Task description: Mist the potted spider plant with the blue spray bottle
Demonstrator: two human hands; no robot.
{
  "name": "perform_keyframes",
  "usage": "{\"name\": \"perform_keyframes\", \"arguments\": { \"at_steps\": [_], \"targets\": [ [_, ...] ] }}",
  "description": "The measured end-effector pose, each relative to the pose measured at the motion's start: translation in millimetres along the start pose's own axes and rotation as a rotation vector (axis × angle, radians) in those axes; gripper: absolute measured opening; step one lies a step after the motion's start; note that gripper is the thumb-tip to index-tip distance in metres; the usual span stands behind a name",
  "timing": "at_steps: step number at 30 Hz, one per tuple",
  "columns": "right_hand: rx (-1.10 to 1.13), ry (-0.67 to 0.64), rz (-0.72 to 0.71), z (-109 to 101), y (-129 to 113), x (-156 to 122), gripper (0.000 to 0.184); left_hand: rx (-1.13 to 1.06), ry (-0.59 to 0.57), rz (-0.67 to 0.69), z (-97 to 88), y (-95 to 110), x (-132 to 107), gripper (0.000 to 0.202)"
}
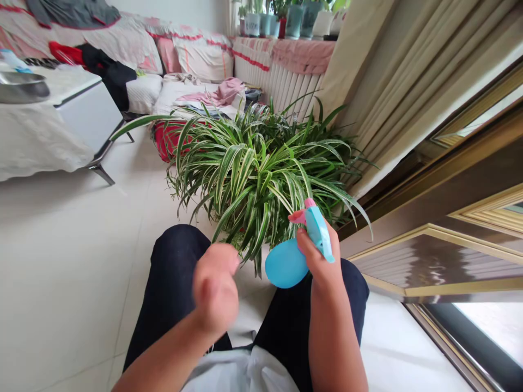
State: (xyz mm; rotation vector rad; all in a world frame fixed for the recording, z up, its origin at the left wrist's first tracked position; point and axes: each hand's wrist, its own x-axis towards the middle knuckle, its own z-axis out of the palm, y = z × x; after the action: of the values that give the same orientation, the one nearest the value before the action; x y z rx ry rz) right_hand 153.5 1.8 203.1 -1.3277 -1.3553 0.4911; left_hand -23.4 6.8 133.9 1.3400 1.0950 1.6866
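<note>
Head camera looked down on the right hand (322, 256) closed around the neck of a blue spray bottle (286, 263), its pink trigger (298, 216) by the fingers, just beside a variegated spider plant (261, 174) on the tile floor (73, 272). The left hand (215, 288), motion-blurred, looked loosely closed and empty, near the plant's lower leaves, above dark trousers (175, 272).

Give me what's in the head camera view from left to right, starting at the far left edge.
Metal bowl → left hand → blue spray bottle held in the right hand → beige curtain
</note>
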Motion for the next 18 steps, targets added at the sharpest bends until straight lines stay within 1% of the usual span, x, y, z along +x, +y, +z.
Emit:
{"name": "perform_keyframes", "arguments": {
  "at_steps": [2,4,5,7,9,11,15,18],
  "targets": [
    [-0.012,-0.002,0.004,0.2,-2.9,0.3,0.024,-0.082,-0.08,-0.245,10.3,-20.2,7.6,0.025],
    [-0.025,0.011,0.029,0.4,-6.6,1.0,0.028,-0.25,-0.205,-0.816,22.6,-43.2,14.7,0.024],
    [-0.031,0.02,0.044,0.8,-8.3,1.8,0.031,-0.281,-0.266,-0.951,28.3,-53.9,17.2,0.025],
    [-0.039,0.027,0.067,2.1,-10.8,3.9,0.032,-0.357,-0.398,-1.106,37.0,-70.2,19.2,0.035],
    [-0.044,0.015,0.067,4.2,-11.0,7.0,0.028,-0.449,-0.502,-1.183,41.9,-78.2,17.2,0.042],
    [-0.05,-0.011,0.057,6.6,-8.5,10.3,0.024,-0.533,-0.556,-1.196,43.8,-79.5,13.1,0.044],
    [-0.056,-0.03,0.06,11.2,0.0,14.7,0.023,-0.647,-0.665,-1.121,44.0,-77.3,5.6,0.045],
    [-0.051,-0.025,0.056,13.6,3.8,15.2,0.021,-0.637,-0.746,-1.083,43.5,-78.6,2.8,0.053]
  ]
}}
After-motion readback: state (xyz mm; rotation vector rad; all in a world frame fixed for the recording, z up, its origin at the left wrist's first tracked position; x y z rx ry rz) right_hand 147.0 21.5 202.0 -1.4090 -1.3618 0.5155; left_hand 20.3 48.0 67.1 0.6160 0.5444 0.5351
